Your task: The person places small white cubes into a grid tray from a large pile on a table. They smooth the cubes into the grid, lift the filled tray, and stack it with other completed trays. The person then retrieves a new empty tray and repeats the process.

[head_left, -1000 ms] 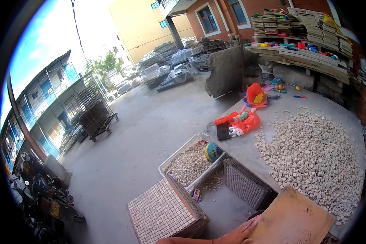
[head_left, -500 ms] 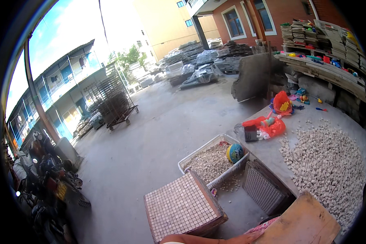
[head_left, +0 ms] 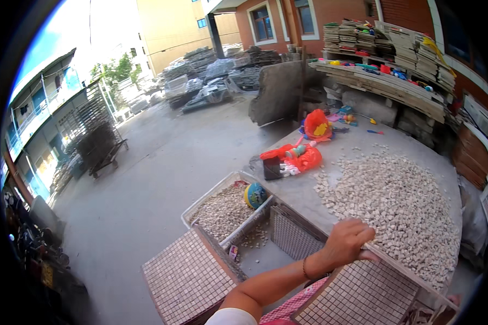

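Note:
My left hand (head_left: 348, 241) is closed over the near-left end of a thin wooden board (head_left: 409, 273), seen almost edge-on and tilted. At the board's far-right end, a small part of my right hand (head_left: 454, 299) shows, closed at the edge; most of it is hidden. Right beside the board, below my left hand, is a tray of small square stone tiles (head_left: 363, 292) in rows. Another tile-filled tray (head_left: 187, 271) lies on a stack left of my forearm. Loose tile pieces form a big heap (head_left: 396, 206) beyond my hands.
A white plastic crate (head_left: 187, 214) holds loose pieces and a blue-and-yellow ball (head_left: 255, 195). Beside it leans a dark grid panel (head_left: 295, 235). Red plastic bags (head_left: 309, 158) and toys lie farther off. Stacked boards (head_left: 385, 89) stand at the back right, a wheeled rack (head_left: 95, 130) at left.
My left hand has come into view, gripping the board's edge. The board has turned from its flat brown face to nearly edge-on, and tiles show beside it. The view has swung right.

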Action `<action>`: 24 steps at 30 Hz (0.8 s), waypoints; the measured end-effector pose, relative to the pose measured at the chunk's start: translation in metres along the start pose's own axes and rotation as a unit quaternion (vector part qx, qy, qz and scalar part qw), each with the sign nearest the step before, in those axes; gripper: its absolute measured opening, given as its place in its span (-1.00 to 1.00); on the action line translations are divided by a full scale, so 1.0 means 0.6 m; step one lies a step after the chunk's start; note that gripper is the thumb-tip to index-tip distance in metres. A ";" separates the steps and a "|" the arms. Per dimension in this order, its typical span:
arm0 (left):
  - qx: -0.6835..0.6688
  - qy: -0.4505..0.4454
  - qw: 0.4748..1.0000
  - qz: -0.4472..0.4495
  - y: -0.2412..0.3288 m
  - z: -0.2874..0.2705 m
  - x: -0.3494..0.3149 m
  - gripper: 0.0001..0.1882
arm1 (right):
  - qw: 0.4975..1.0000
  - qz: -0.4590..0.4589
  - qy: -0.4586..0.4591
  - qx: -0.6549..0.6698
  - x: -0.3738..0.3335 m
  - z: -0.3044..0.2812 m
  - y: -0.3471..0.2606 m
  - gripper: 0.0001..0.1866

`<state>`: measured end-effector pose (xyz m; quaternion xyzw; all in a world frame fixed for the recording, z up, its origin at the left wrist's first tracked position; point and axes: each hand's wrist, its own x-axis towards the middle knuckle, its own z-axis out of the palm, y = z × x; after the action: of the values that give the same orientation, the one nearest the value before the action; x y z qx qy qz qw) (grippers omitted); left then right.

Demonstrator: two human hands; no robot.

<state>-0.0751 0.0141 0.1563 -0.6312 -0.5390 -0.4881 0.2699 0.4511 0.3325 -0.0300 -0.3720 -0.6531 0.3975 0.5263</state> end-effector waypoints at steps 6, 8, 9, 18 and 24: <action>-0.042 -0.117 0.956 -0.266 -0.132 0.160 -0.061 -0.67 | 0.972 -0.165 -0.029 -0.166 0.085 0.296 -0.100 -0.44; -0.086 -0.141 0.928 -0.333 -0.162 0.205 -0.117 -0.63 | 0.948 -0.171 -0.053 -0.265 0.072 0.306 -0.073 -0.49; -0.086 -0.149 0.917 -0.360 -0.165 0.225 -0.135 -0.61 | 0.961 -0.123 -0.065 -0.241 0.072 0.302 -0.050 -0.50; -0.076 -0.061 0.887 -0.451 -0.191 0.262 -0.115 -0.46 | 0.975 0.027 -0.190 -0.114 0.120 0.350 -0.076 -0.64; -0.108 -0.097 0.798 -0.584 -0.292 0.242 -0.081 -0.52 | 0.971 0.176 -0.162 0.029 0.204 0.451 -0.125 -0.68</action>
<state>-0.1901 0.1674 0.0246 -0.2653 -0.7728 -0.5443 -0.1901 0.1591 0.3783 0.0512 -0.3962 -0.6426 0.5574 0.3456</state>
